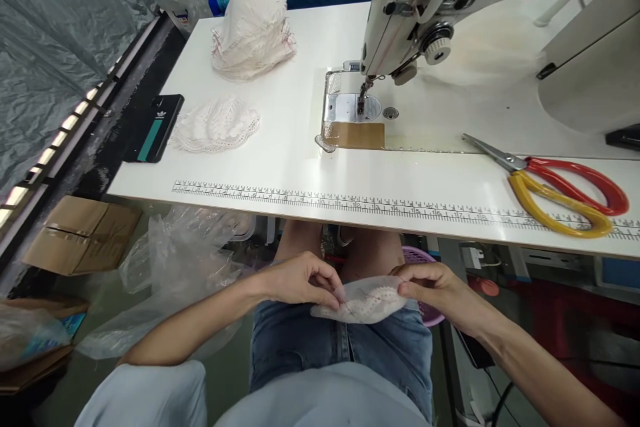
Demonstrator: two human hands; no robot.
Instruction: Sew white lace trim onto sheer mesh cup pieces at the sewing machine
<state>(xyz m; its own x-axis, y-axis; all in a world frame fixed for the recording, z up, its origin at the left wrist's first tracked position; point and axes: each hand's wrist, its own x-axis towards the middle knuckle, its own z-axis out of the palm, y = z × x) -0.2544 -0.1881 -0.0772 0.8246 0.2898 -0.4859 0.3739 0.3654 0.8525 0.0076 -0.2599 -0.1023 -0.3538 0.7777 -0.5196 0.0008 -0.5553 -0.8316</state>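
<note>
Over my lap, in front of the table edge, I hold a small white fabric piece with lace trim (367, 303). My left hand (313, 283) pinches its left side between thumb and fingers. At the opposite end, my right hand (425, 283) grips the edge with thumb and forefinger. The piece looks sheer, with a lacy band and a thin dark thread on it. On the table lies a similar flat white lace piece (217, 123). Behind that stands a rounded stack of white fabric pieces (254, 30) with reddish thread ends.
The sewing machine (400, 20) stands at the upper right, its needle over the plate. Scissors with red and yellow handles (555, 193) lie near the table's front edge, across a printed ruler (280, 197). A dark phone (155, 128) is at the left edge. Cardboard boxes (83, 233) sit below.
</note>
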